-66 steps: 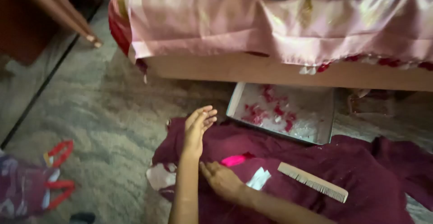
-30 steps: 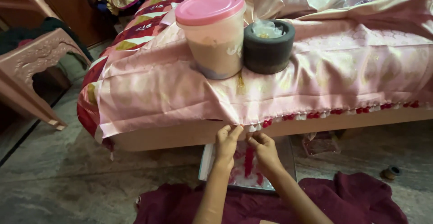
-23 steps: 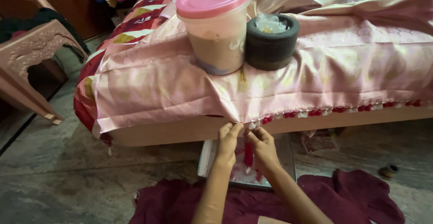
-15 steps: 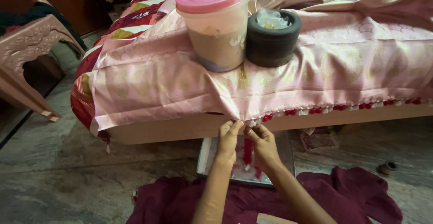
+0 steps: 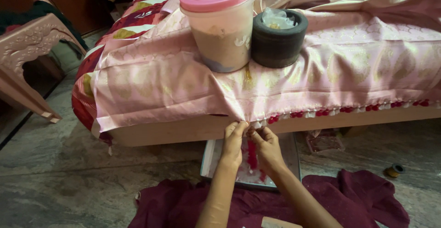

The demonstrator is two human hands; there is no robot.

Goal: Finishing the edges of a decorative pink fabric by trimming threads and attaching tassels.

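A pink patterned cloth hangs over a wooden bed edge, with small red and white tassels along its hem. My left hand pinches the hem at its lowest point, fingers closed on the fabric edge. My right hand is beside it, fingertips closed on the hem and on red thread that hangs down between the hands. Below them lies a shallow grey tray holding red bits.
On the bed stand a pink-lidded plastic jar and a dark round bowl. A maroon cloth covers my lap. A thread spool lies on the stone floor at right, a pink plastic chair at left.
Two seconds ago my hands were low over the maroon cloth near a comb. They have since risen to the pink cloth's hem and stay pinched there, with the view drifting slightly.
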